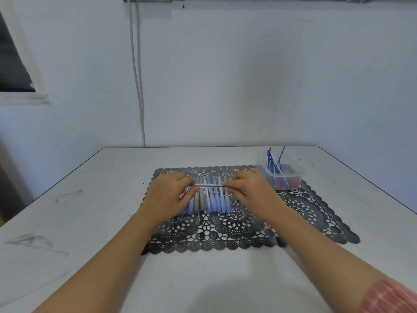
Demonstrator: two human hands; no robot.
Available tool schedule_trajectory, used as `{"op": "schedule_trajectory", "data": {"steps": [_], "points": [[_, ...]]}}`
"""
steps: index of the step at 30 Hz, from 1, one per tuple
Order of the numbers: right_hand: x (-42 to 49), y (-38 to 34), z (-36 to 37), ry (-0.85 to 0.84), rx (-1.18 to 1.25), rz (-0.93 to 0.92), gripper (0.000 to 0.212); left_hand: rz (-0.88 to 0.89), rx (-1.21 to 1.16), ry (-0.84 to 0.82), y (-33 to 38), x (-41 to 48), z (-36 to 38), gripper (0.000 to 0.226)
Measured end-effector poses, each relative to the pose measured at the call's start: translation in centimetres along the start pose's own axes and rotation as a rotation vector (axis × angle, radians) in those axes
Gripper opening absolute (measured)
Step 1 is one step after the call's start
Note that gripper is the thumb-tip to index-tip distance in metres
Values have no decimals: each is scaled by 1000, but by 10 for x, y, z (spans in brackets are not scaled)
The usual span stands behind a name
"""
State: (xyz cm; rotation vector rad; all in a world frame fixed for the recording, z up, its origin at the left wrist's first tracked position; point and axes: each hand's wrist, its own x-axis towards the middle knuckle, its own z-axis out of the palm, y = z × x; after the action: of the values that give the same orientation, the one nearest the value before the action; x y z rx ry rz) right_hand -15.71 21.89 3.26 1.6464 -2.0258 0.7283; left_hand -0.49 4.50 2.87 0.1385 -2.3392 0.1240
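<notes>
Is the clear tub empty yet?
Not empty: several blue refills stand leaning inside the clear tub, and small red pieces lie at its bottom.

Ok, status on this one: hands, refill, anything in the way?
Left hand, right hand: each pinching one end of the blue refill. Refill held crosswise over the pen row on the mat. Nothing blocking it.

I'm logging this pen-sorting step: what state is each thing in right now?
pens: lying side by side on the lace mat.
blue refill: held level, crosswise above the pens.
left hand: grips one end of the blue refill.
right hand: pinches the other end.
lace mat: flat on the table.
clear tub: open, refills leaning inside.
</notes>
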Motion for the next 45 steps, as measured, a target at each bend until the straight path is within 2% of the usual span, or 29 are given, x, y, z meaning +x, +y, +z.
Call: {"op": "schedule_trajectory", "data": {"steps": [6,11,13,16,20,23,26,29,35,38,41,45], "points": [[0,7,-1,8,11,62,15,-14,-4,8,0,-1,0,37],[0,9,-5,58,-141,7,38,-65,-29,1,0,-1,-2,37],[-1,11,-8,89,-201,17,41,-86,-41,-8,-1,-2,-2,38],[-1,18,-10,142,-286,82,36,-135,-75,-13,-5,-5,2,41],[-3,30,-17,229,-368,208,12,-203,-108,-33,-11,-8,8,46],[-4,40,-19,239,-283,226,10,-228,-125,-46,-13,-8,10,48],[-5,46,-16,205,-151,114,27,-232,-131,-55,-12,-8,10,50],[-6,43,-16,186,-56,91,30,-242,-134,-59,-12,-9,10,51],[-4,45,-12,241,-137,113,54,-263,-155,-65,-12,-8,8,54],[-3,47,-10,274,-182,154,47,-262,-154,-62,-11,-8,8,54],[-3,46,-11,229,-140,232,33,-262,-154,-61,-12,-8,8,53],[-6,47,-12,60,117,309,29,-260,-153,-59,-12,-9,8,52]]}}
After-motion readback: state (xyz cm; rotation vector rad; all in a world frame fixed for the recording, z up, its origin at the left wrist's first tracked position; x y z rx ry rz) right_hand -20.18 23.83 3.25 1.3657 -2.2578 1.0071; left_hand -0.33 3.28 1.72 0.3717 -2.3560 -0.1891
